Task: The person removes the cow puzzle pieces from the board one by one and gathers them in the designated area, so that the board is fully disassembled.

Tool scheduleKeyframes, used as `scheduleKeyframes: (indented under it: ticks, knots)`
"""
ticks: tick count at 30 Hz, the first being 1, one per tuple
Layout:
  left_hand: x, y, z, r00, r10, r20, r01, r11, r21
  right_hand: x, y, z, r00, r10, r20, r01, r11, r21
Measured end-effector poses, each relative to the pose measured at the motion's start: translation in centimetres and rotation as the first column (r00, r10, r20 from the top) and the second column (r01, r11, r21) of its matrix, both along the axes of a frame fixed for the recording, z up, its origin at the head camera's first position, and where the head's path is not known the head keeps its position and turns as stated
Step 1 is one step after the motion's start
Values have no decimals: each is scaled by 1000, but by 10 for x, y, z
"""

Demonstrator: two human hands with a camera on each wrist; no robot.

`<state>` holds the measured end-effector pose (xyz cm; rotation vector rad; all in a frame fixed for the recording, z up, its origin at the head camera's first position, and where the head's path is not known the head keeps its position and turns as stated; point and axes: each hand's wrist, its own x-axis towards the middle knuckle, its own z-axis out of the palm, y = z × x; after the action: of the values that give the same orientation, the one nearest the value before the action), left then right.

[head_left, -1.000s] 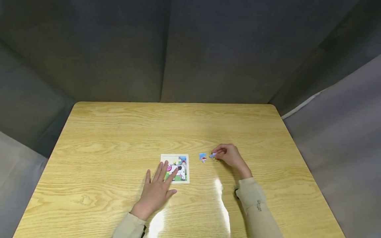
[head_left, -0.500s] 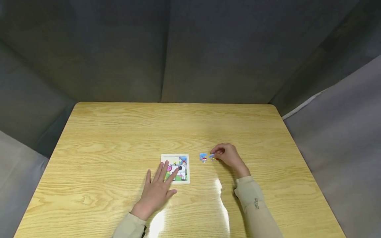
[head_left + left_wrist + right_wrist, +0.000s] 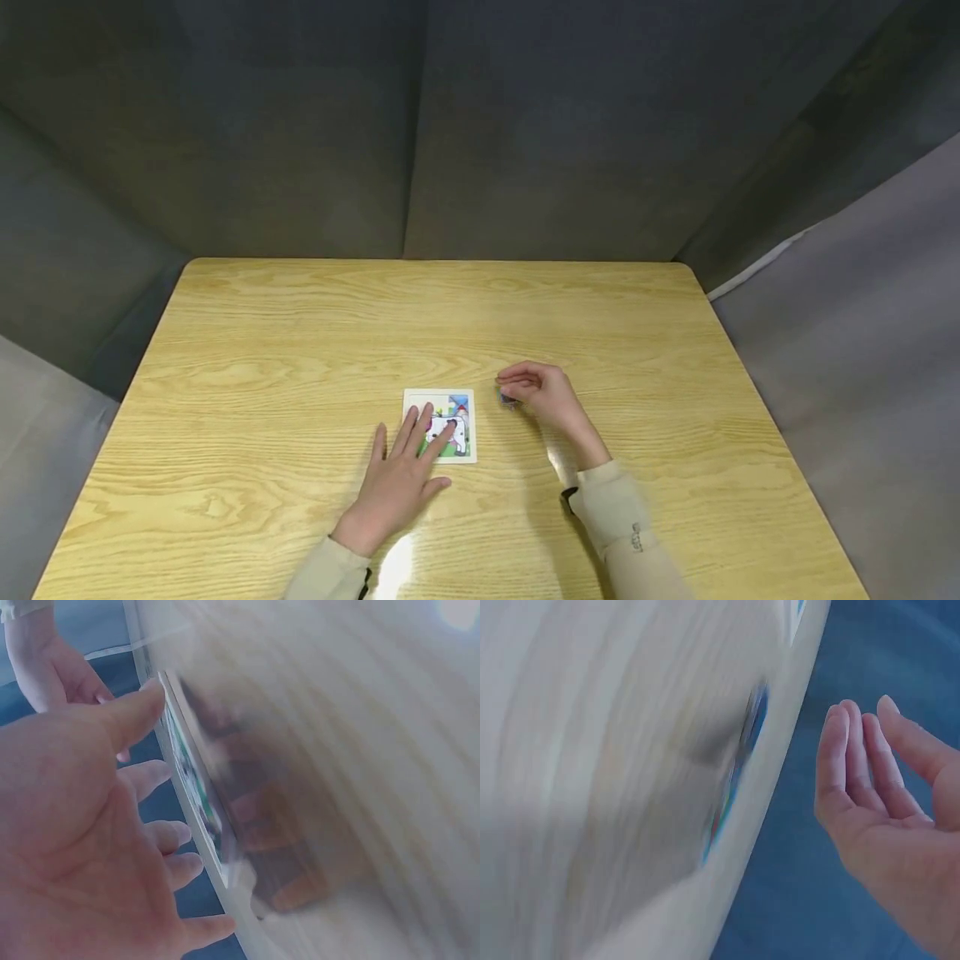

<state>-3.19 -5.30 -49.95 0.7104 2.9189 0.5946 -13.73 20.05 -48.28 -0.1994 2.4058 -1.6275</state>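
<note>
Puzzle board (image 3: 472,433): flat on the table, near side, just left of centre; partly under the left hand.
Left sleeve (image 3: 327,571): pale beige cloth, slight folds, dark band at the cuff.
Left hand (image 3: 396,483): palm down, angled in from lower left; fingers straight and spread, gripping nothing. Little finger left of the board; ring, middle and index lie over it. Thumb out to the right, off the near edge.
Board make: squarish, thin, pale raised rim. Printed cow, white with black patches; green ground, blue sky, red roof. Upper-left part plain pale.
Puzzle pieces (image 3: 756,716): on the table, right of the board; thin, flat, blue edges, blurred in right wrist view, mostly covered by the hand in head view.
Right hand (image 3: 551,400): reaching in from lower right, fingers bent, tips over the pieces. Right wrist view: gap between thumb and fingers, nothing gripped.
Right sleeve (image 3: 626,521): same beige cloth, dark lettering; black strap (image 3: 567,500) at the wrist.
Table (image 3: 300,333): light wood grain, glossy, rounded far corners.
Curtain (image 3: 300,125): dark grey fabric, vertical folds, behind the table.
</note>
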Motion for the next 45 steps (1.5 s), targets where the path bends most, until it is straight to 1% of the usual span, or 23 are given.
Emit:
scheduleKeyframes:
  ticks: [3, 6, 10, 15, 17, 19, 22, 24, 27, 30, 35, 38, 40, 43, 45]
  knots:
    - [-1, 4, 2, 1000, -15, 23, 15, 1000, 6, 4, -20, -3, 999, -12, 46, 12, 1000, -15]
    - [-1, 9, 1, 999, -30, 43, 29, 1000, 7, 6, -35, -9, 999, -25, 48, 25, 1000, 16]
    - [-1, 12, -1, 998, -39, 55, 39, 999, -4, 7, -47, -16, 999, -34, 6, 33, 994, 106]
    - [-3, 12, -6, 999, -39, 34, 40, 999, -33, 7, -57, -16, 998, -21, -58, 34, 970, 239]
    - [-3, 12, -7, 999, -37, 23, 38, 998, -47, 8, -60, -15, 997, -1, -83, 26, 955, 297]
    - [-4, 12, -8, 999, -35, 15, 36, 998, -59, 8, -63, -13, 993, 42, -114, 1, 936, 353]
    - [-4, 13, -7, 999, -32, 18, 33, 997, -70, 9, -67, -11, 980, 115, -163, -38, 908, 417]
    - [-4, 13, -7, 999, -30, 20, 31, 997, -75, 9, -68, -10, 971, 149, -190, -51, 897, 440]
    - [-4, 13, -5, 999, -26, 24, 28, 996, -84, 9, -69, -11, 966, 162, -203, -54, 889, 454]
    - [-4, 14, -4, 999, -26, 31, 28, 996, -89, 8, -70, -12, 968, 158, -194, -54, 888, 456]
    - [-3, 13, -5, 999, -26, 27, 28, 995, -91, 5, -69, -16, 986, 124, -115, -62, 899, 433]
    - [-3, 13, -6, 999, -28, 24, 30, 995, -93, 5, -70, -17, 993, 103, -64, -69, 913, 401]
    - [-3, 13, -4, 999, -25, 31, 28, 995, -95, 6, -70, -17, 994, 103, -40, -80, 923, 375]
    - [-3, 13, -5, 999, -29, 29, 31, 995, -97, 7, -71, -17, 992, 123, -43, -100, 929, 355]
    - [-3, 14, -4, 999, -28, 32, 31, 995, -96, 8, -72, -16, 989, 134, -57, -104, 923, 370]
